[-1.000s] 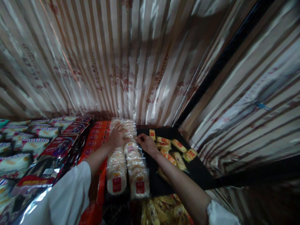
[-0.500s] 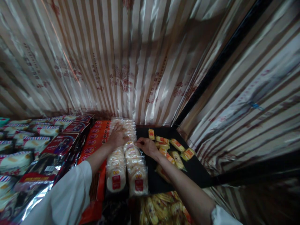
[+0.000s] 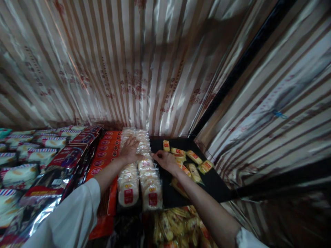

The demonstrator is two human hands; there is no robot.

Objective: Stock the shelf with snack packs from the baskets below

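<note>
Two rows of flat, round pale cakes in clear wrappers with red labels overlap like shingles: a left row (image 3: 128, 194) and a right row (image 3: 152, 196). My left hand (image 3: 129, 151) lies on the upper part of the left row, its fingers spread and its thumb reaching toward the right row. My right hand (image 3: 165, 160) is at the right row's outer edge, thumb and forefinger pinched together against the wrappers. Whether a wrapper edge is between those fingertips is too small to make out. Loose yellow-wrapped snacks (image 3: 194, 157) lie beyond the right hand on a black surface (image 3: 214, 189).
Orange-red packs (image 3: 104, 151) lie left of the rows, then dark red and silver bags (image 3: 63, 162) and white packets (image 3: 41, 155). A heap of yellow packets (image 3: 178, 224) is in front. Striped sheeting (image 3: 124, 62) hangs behind, with a dark pole (image 3: 240, 72) at right.
The left hand's fingers have spread a little more and its thumb stands out over the rows. The right hand stays at the row's edge, with only a slight shift.
</note>
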